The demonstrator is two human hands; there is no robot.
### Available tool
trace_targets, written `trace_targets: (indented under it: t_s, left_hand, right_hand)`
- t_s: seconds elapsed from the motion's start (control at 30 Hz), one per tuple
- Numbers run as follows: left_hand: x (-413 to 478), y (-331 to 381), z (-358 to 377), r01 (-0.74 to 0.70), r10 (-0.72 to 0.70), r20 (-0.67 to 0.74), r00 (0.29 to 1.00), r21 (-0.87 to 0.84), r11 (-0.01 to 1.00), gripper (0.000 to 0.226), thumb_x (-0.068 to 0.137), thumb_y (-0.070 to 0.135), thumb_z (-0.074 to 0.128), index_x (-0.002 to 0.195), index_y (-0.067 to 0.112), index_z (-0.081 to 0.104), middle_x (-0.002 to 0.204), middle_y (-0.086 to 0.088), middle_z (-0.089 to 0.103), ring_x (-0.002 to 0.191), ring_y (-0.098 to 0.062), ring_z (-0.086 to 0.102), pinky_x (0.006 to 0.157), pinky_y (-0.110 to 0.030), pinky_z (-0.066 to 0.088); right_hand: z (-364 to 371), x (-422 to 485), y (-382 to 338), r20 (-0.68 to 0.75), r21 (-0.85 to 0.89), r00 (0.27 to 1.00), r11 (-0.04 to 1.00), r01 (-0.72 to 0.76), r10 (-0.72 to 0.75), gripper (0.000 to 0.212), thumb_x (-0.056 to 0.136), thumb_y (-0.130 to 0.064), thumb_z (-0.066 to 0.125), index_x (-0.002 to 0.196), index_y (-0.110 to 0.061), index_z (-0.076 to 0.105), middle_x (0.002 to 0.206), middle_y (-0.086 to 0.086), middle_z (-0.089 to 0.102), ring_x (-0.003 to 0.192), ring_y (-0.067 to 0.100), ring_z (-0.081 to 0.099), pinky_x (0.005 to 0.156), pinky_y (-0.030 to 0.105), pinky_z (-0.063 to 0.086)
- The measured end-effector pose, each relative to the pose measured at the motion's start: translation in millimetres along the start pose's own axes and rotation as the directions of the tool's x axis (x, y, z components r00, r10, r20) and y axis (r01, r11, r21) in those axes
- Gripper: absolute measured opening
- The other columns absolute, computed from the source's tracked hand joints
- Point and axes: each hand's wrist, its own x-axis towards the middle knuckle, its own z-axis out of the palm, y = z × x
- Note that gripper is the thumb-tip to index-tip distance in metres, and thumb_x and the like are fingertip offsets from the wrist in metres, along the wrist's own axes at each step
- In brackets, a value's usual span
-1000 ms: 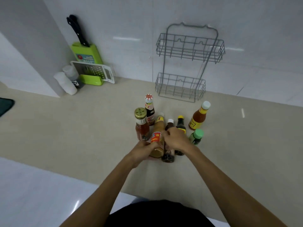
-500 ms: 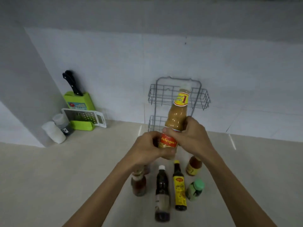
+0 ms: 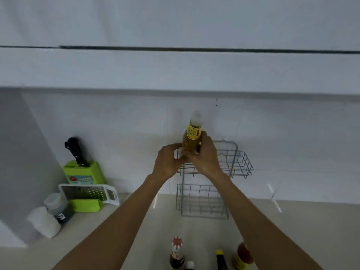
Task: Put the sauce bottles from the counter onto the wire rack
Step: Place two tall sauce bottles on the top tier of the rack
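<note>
A tan sauce bottle [image 3: 191,136] with a white cap and a yellow neck label stands upright at the left end of the wire rack's [image 3: 238,162] upper basket. My right hand [image 3: 203,155] wraps its body. My left hand [image 3: 167,162] holds its lower part from the left, and both hands hide the bottle's base. The lower basket [image 3: 201,201] holds nothing. On the counter at the bottom edge stand a dark bottle with a red-white cap [image 3: 176,253], a yellow-capped dark bottle [image 3: 221,259] and an orange sauce bottle [image 3: 242,256].
A green knife block [image 3: 83,172] with black handles and a white grater [image 3: 87,192] stand at the left against the wall. Two small plastic containers [image 3: 51,213] sit beside a grey wall panel. White cabinets hang overhead.
Both hands have carried the tan bottle up and away from the group on the counter to the rack's upper basket. The view has tilted upward.
</note>
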Motion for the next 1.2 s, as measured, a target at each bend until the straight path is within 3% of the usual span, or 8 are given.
trace_targets:
  t_s: [0.2,0.4,0.6,0.8,0.9,0.97,1.07,1.2]
  left_hand:
    - [14.0,-22.2,13.2,0.223,-0.218,0.078,0.973,-0.049,0.974,0.050,0.090,0.020,0.063,0.138,0.013,0.053,0.138,-0.010,0.059,0.129,-0.026,0.054,0.107,-0.030,0.040]
    - [14.9,-18.1,15.8,0.249,-0.242,0.078,0.967,-0.089,0.965,0.042,0.096,0.011,0.041,0.134,0.019,0.058,0.123,-0.011,0.069,0.103,-0.030,0.067,0.084,-0.029,0.049]
    - [9.9,-9.8,11.7,0.266,-0.255,0.118,0.960,-0.095,0.959,0.048,0.093,0.003,0.035,0.135,0.015,0.056,0.129,-0.015,0.065,0.109,-0.033,0.064,0.089,-0.033,0.050]
    - [-26.6,11.3,1.4,0.317,-0.317,0.030,0.948,-0.205,0.926,0.054,0.095,0.001,0.036,0.148,0.009,0.038,0.152,-0.011,0.042,0.139,-0.026,0.044,0.113,-0.032,0.035]
    - [-60.0,25.8,-0.2,0.263,-0.275,-0.020,0.961,-0.224,0.938,0.053,0.095,0.000,0.036,0.147,0.013,0.040,0.151,-0.009,0.045,0.136,-0.025,0.047,0.104,-0.023,0.037]
    - [-85.4,35.4,2.3,0.226,-0.238,-0.025,0.971,-0.237,0.945,0.051,0.096,0.002,0.037,0.145,0.018,0.044,0.147,-0.006,0.050,0.129,-0.026,0.053,0.091,-0.018,0.037]
    - [-127.4,44.1,10.8,0.212,-0.213,0.033,0.976,-0.323,0.922,0.047,0.098,0.010,0.044,0.144,0.022,0.045,0.147,0.000,0.050,0.133,-0.017,0.050,0.101,-0.017,0.034]
    - [-191.8,41.4,28.0,0.253,-0.206,0.155,0.966,-0.412,0.875,0.046,0.098,0.014,0.050,0.143,0.020,0.047,0.147,0.006,0.048,0.136,-0.006,0.044,0.116,-0.026,0.033]
  right_hand:
    - [23.4,24.9,16.7,0.065,-0.045,0.994,0.995,-0.085,0.088,0.058,0.069,-0.016,0.083,0.115,-0.016,0.047,0.112,0.009,0.061,0.100,0.027,0.062,0.079,0.032,0.052]
    - [29.8,29.2,23.3,0.049,-0.084,0.995,0.993,-0.079,0.084,0.068,0.071,-0.029,0.083,0.125,-0.015,0.045,0.119,0.011,0.059,0.104,0.026,0.061,0.084,0.033,0.053]
    - [22.2,21.1,16.8,0.095,-0.097,0.985,0.987,-0.131,0.141,0.076,0.074,-0.034,0.084,0.131,-0.010,0.040,0.126,0.011,0.064,0.110,0.030,0.065,0.086,0.031,0.051]
    - [-12.5,-8.9,1.1,0.154,-0.239,0.977,0.965,-0.108,0.148,0.075,0.086,-0.028,0.072,0.146,-0.008,0.032,0.144,0.016,0.046,0.132,0.029,0.048,0.094,0.028,0.041]
    - [-31.4,-44.9,-1.2,0.141,-0.283,0.975,0.951,-0.124,0.169,0.070,0.091,-0.026,0.067,0.149,-0.010,0.031,0.147,0.015,0.044,0.132,0.029,0.048,0.105,0.035,0.042]
    - [-43.0,-76.0,1.5,0.141,-0.247,0.972,0.958,-0.149,0.188,0.063,0.092,-0.024,0.065,0.146,-0.011,0.035,0.142,0.012,0.048,0.125,0.027,0.053,0.100,0.037,0.048]
    - [-58.6,-129.9,12.9,0.247,-0.151,0.924,0.953,-0.262,0.293,0.053,0.093,-0.025,0.064,0.141,-0.016,0.043,0.128,-0.001,0.053,0.110,0.019,0.059,0.084,0.032,0.052]
    - [-58.6,-198.0,53.4,0.427,-0.184,0.806,0.912,-0.367,0.410,0.045,0.094,-0.031,0.062,0.135,-0.015,0.049,0.124,0.006,0.062,0.112,0.026,0.063,0.094,0.047,0.054]
